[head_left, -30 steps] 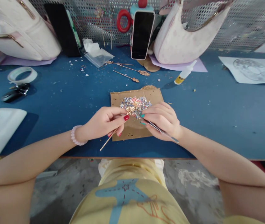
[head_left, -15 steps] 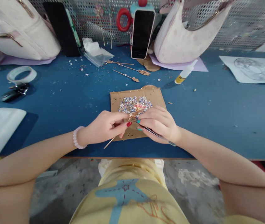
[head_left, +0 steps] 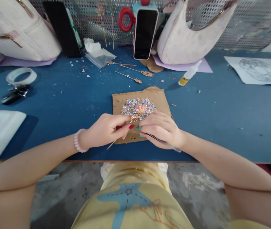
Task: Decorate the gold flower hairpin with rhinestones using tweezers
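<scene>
My left hand (head_left: 110, 127) is closed in a pinch on a gold hairpin (head_left: 134, 119). The pin's thin stick pokes out below the palm, and its ornamental head shows beyond the fingertips. In my right hand (head_left: 164, 128) is a pair of slim dark tweezers (head_left: 158, 140), with the tips pointing left at the hairpin. Whether the tips grip anything is too small to tell. Just beyond the fingers, small blue, white and silver beads (head_left: 132, 106) lie in a pile on a piece of cardboard (head_left: 118, 98), with a pink patch (head_left: 142, 109) among them.
Several gold hairpins (head_left: 135, 79) lie farther back, near a glue bottle (head_left: 189, 73). A phone (head_left: 146, 35) stands upright between two white bags. Tape (head_left: 21, 76), a black-handled tool (head_left: 15, 94) and a white block (head_left: 3, 136) are at left; a printed sheet (head_left: 256, 70) is at right.
My right hand and the tweezers have shifted slightly down and left. The hairpin's head has tilted a little in my left fingers, which stay nearly in place.
</scene>
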`<state>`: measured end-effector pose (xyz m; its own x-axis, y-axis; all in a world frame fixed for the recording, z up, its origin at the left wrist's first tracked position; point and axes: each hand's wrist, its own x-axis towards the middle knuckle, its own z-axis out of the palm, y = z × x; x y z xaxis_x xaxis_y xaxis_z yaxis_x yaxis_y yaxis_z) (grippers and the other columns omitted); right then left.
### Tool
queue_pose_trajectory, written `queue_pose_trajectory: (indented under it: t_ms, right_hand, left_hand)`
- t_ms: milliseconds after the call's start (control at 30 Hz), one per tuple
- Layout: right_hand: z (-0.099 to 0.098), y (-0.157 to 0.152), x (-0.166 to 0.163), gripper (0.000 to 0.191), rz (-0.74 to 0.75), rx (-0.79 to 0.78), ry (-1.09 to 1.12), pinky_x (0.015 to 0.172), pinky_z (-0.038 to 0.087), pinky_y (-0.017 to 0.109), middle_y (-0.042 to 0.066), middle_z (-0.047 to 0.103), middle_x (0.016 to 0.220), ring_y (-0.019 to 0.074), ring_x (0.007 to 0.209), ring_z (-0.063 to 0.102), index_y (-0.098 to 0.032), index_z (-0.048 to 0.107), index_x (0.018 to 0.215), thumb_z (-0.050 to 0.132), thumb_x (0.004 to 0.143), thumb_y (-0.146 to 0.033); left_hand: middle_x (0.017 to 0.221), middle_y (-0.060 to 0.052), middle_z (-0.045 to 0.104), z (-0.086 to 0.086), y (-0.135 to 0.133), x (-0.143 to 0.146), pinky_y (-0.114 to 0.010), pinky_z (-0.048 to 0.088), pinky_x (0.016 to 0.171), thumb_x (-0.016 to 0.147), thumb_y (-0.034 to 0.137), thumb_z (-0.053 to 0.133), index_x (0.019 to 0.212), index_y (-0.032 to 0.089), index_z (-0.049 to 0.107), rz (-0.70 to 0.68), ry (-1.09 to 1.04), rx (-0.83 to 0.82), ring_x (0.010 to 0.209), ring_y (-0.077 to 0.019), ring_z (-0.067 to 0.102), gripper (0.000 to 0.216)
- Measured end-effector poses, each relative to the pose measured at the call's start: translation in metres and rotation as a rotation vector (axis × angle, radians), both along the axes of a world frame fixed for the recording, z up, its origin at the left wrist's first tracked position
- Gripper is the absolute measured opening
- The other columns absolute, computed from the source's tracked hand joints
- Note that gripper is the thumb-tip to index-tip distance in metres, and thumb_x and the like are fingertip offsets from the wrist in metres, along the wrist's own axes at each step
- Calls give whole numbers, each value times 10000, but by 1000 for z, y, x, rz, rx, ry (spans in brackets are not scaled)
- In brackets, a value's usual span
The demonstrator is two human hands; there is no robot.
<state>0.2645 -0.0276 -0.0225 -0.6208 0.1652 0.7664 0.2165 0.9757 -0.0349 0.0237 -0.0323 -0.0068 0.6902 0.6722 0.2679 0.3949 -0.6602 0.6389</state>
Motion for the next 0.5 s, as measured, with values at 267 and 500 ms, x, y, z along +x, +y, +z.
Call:
queue_pose_trajectory:
  t_ms: [267,500]
  right_hand:
    - [0,1,0,22,-59,6,51,693,619,323,80,773,873,174,752,720,-188,576,1034,570,1025,-169]
    - [0,1,1,25,-73,33,40,688,610,323,81,777,861,183,741,713,-182,576,1019,586,1011,-160]
  left_hand:
    - [579,80,730,-1,0,-1,-151,408,514,1019,167,489,740,205,565,-6,1,35,435,-44,578,291]
    - [572,78,728,-1,0,-1,-160,403,507,1016,169,484,733,208,560,-3,11,41,432,-49,583,296]
